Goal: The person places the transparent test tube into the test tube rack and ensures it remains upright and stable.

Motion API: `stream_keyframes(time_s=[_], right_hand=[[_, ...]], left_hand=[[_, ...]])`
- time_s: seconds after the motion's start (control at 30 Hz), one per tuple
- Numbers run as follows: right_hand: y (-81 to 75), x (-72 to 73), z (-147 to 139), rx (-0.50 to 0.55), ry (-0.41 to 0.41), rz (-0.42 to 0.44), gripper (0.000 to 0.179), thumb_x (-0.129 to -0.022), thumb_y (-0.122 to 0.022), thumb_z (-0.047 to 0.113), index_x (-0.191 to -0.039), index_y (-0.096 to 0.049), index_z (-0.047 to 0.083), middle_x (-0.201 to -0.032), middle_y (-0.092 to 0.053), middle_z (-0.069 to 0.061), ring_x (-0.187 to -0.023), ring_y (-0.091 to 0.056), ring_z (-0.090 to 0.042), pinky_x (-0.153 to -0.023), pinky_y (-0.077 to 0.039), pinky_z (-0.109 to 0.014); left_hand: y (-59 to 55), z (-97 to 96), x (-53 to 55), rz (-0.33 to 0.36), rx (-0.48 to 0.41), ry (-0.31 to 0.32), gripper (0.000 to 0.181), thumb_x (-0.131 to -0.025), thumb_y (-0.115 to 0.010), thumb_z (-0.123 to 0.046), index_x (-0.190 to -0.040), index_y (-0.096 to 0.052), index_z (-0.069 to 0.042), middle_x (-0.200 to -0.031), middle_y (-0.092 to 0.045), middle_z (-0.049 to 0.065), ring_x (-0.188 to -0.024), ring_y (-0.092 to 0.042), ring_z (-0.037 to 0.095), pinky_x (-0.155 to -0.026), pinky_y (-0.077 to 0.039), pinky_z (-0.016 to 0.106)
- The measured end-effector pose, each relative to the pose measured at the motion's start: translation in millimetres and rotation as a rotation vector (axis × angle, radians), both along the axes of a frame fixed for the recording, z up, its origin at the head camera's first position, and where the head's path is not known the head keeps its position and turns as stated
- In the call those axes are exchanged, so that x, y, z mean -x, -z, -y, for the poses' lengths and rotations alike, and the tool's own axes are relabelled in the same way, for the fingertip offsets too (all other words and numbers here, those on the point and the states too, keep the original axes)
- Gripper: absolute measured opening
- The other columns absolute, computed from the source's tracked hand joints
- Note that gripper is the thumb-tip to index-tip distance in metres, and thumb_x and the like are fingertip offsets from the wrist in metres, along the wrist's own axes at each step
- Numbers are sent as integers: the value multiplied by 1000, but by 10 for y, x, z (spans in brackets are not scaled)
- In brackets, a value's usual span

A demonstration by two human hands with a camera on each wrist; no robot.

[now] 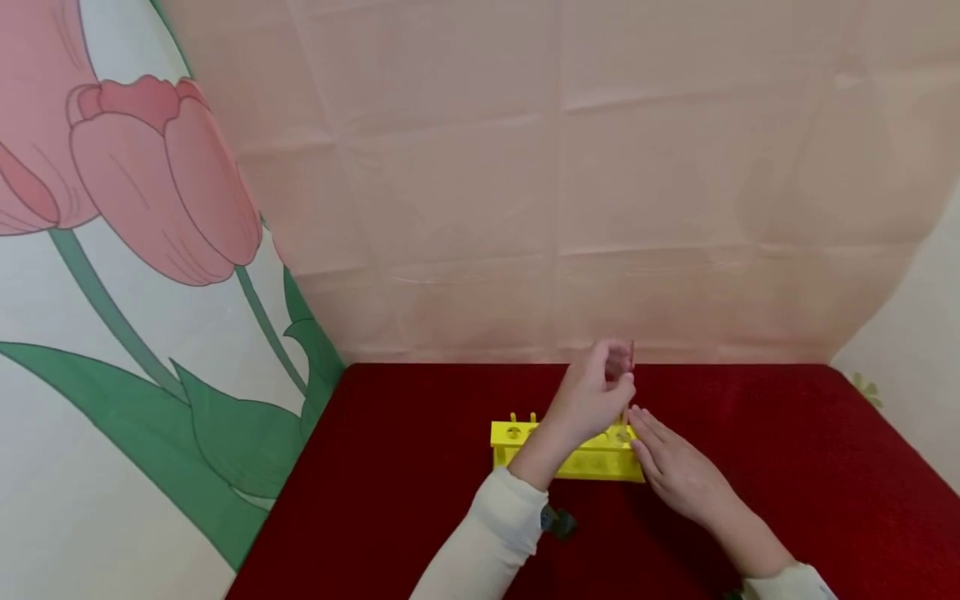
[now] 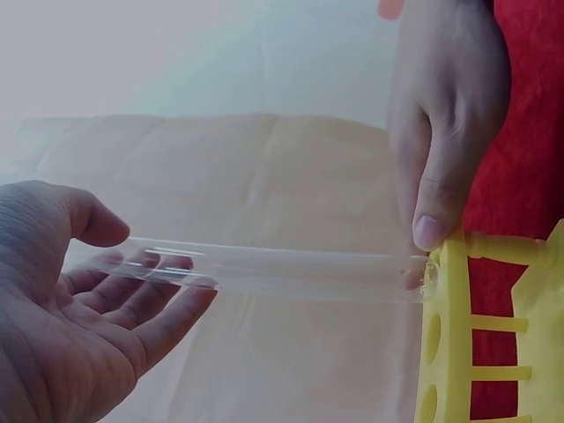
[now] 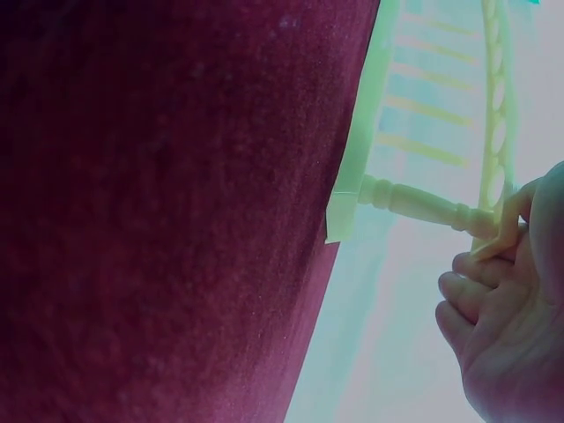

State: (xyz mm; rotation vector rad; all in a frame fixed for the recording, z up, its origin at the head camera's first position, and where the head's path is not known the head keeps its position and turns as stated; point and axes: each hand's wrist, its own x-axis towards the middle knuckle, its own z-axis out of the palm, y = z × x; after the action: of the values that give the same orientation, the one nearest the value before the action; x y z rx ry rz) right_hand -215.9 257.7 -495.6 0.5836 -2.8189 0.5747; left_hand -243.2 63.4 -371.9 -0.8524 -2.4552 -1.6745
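Observation:
A clear glass test tube (image 2: 308, 271) stands upright over the end hole of a yellow test tube rack (image 1: 600, 467), its lower end right at the hole. My left hand (image 1: 592, 396) holds the tube near its upper end, thumb on one side and fingers on the other. At the rack's right end, my right hand (image 1: 682, 475) grips the top plate. Its thumb lies on the plate's end in the left wrist view, while the right wrist view shows the other fingers (image 3: 467, 304) curled by the plate's underside.
The rack stands on a red-covered table (image 1: 390, 483). Behind it hangs a creased beige sheet (image 1: 487, 208), and a tulip-patterned panel (image 1: 165, 183) borders the left side. More round holes and a row of pegs run along the rack.

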Motion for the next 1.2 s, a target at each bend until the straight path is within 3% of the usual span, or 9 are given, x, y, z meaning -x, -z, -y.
stream_keyframes(time_s=[0.43,0.8,1.03,1.2], right_hand=[[9,9,-9,-8,-14,-64,50,-107,-49,25,-149,-45,-3,-153,-46,-21,-141,-44,-40,-109,-39,-54],[8,-10,-16,-3,-18,-82,50,-108,-49,25,-149,-45,-3,-152,-46,-22,-139,-45,-40,-115,-36,-44],[25,-18,-11,5,-24,-96,50,-108,-48,26,-149,-44,-3,-152,-46,-22,-138,-46,-41,-119,-20,-25],[20,-10,-9,-6,-14,-73,51,-109,-46,27,-150,-43,-2,-154,-45,-21,-140,-44,-40,-117,-33,-42]], left_hand=[[-1,-35,-7,-42,-13,26,33,-99,-60,-12,-131,-53,-13,-114,-59,-5,-101,-56,-1,-89,-50,14],[11,-62,-8,-13,-31,36,32,-99,-60,-12,-130,-52,-16,-113,-59,-6,-100,-55,-1,-90,-50,14],[34,-79,3,-15,-23,34,32,-100,-60,-13,-130,-53,-16,-115,-60,-5,-101,-56,-1,-90,-50,14],[54,-80,5,0,-19,30,33,-99,-60,-12,-131,-53,-16,-118,-61,-1,-102,-56,-1,-91,-50,14]])
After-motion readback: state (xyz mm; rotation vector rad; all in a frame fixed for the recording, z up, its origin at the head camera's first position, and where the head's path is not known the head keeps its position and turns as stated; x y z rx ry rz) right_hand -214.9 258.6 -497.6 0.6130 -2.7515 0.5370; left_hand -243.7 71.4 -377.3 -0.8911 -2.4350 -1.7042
